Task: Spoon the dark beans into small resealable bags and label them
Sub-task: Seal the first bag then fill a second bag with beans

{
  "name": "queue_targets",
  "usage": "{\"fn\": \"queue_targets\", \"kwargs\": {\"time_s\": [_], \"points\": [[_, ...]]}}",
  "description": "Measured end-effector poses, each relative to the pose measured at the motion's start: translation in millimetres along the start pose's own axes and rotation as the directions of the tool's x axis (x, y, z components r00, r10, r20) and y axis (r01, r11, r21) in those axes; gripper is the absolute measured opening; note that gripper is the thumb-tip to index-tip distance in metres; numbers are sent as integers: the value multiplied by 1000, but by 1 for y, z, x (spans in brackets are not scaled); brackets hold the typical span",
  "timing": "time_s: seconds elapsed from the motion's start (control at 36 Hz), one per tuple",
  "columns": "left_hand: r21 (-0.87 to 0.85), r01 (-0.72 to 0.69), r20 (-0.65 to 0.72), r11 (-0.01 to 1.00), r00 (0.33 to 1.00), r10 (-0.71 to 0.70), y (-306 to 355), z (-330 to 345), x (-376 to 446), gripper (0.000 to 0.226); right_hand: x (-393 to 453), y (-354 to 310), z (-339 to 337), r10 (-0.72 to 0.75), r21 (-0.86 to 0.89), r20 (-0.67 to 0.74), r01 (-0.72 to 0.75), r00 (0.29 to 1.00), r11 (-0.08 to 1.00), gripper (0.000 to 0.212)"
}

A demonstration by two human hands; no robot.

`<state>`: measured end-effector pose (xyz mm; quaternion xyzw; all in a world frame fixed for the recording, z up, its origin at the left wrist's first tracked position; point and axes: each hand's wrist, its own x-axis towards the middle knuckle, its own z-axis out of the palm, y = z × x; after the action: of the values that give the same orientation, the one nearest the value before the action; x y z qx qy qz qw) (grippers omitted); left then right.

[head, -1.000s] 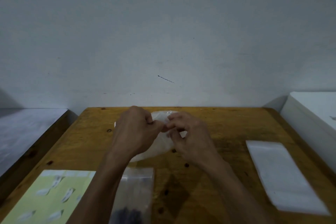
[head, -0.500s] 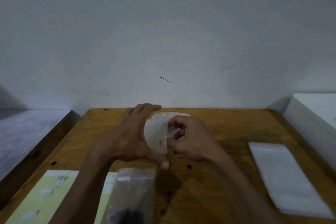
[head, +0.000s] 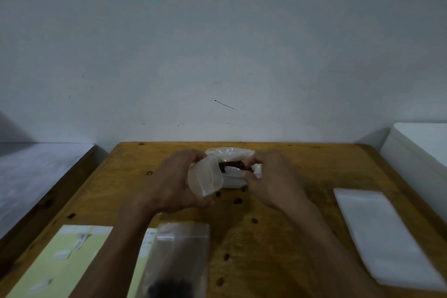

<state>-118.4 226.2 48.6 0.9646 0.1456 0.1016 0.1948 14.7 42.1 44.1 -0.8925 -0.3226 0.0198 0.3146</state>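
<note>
Dark beans (head: 233,165), visible in the mouth of a clear plastic bag (head: 205,175) at the far middle of the wooden table (head: 290,237). Held apart at its rim by left hand (head: 173,181) and right hand (head: 274,176), both curled round the plastic. Nearer: small resealable bag (head: 180,256) with dark contents, lying partly over a yellow label sheet (head: 60,264). To the right, a stack of empty bags (head: 377,234), flat.

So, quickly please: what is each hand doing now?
Left hand: grips the plastic bag, pulling its mouth open.
Right hand: pinches the bag's opposite edge; dark beans show inside.
</note>
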Motion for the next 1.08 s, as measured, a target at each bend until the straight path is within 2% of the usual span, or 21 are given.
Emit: {"fn": "queue_targets", "kwargs": {"time_s": [0.06,0.11,0.14,0.19,0.25,0.31,0.36,0.42,0.47,0.5,0.53,0.56,0.61,0.64,0.67,0.69,0.78,0.86,0.92,1.0,1.08], "points": [[2,28,-11,1000,1000,-28,-3,6,0,98,-1,15,0,78,-194,24,-72,997,978,37],[-7,50,-17,999,999,-50,-4,10,0,99,-1,28,1,140,-236,40,-127,989,963,43],[-4,59,-15,998,998,-59,-4,12,1,99,-1,33,1,167,-194,63,-152,984,969,44],[6,83,8,997,997,-83,-3,14,2,101,-1,38,2,213,49,121,-220,969,974,39],[12,108,37,994,993,-109,-3,16,4,105,-3,39,6,224,321,148,-261,963,911,29],[7,126,70,992,989,-127,-1,18,6,106,-4,37,10,251,462,93,-265,963,847,23],[-8,141,100,990,985,-139,1,19,8,110,-2,32,14,311,625,87,-295,946,723,18],[-28,156,120,987,981,-151,1,21,9,113,2,23,17,354,788,176,-347,919,509,12],[-43,162,127,986,980,-155,1,21,9,114,5,14,21,369,863,261,-387,892,325,7],[-44,161,127,986,980,-154,1,21,9,113,7,12,24,381,874,276,-395,882,282,4],[-42,159,125,986,980,-152,2,21,9,112,8,9,27,395,876,265,-390,880,282,3],[-36,153,121,988,982,-148,3,21,8,111,7,8,29,403,862,215,-367,890,350,9],[-20,146,117,989,983,-143,5,20,8,109,2,7,29,332,715,26,-249,943,653,23],[-14,144,117,989,983,-142,6,20,8,109,-3,7,28,224,578,-87,-134,971,805,25],[-10,143,118,990,983,-141,6,19,8,109,-7,8,27,76,432,-188,13,979,902,21],[-8,142,117,990,983,-140,6,19,8,108,-11,9,26,-57,296,-267,138,962,945,19],[-8,144,115,989,983,-143,5,18,7,108,-14,19,30,-265,17,-363,291,893,957,22],[-6,154,127,988,980,-152,4,18,6,109,-14,26,38,-277,-50,-302,275,912,960,23],[-1,156,131,988,979,-155,5,19,6,111,-14,27,43,-218,-6,-261,225,940,974,25],[7,146,126,989,981,-146,7,20,6,110,-14,25,47,-63,181,-299,122,952,976,25],[-2,147,121,989,982,-146,6,21,7,108,-16,20,51,129,401,-253,-18,959,916,23]]}}
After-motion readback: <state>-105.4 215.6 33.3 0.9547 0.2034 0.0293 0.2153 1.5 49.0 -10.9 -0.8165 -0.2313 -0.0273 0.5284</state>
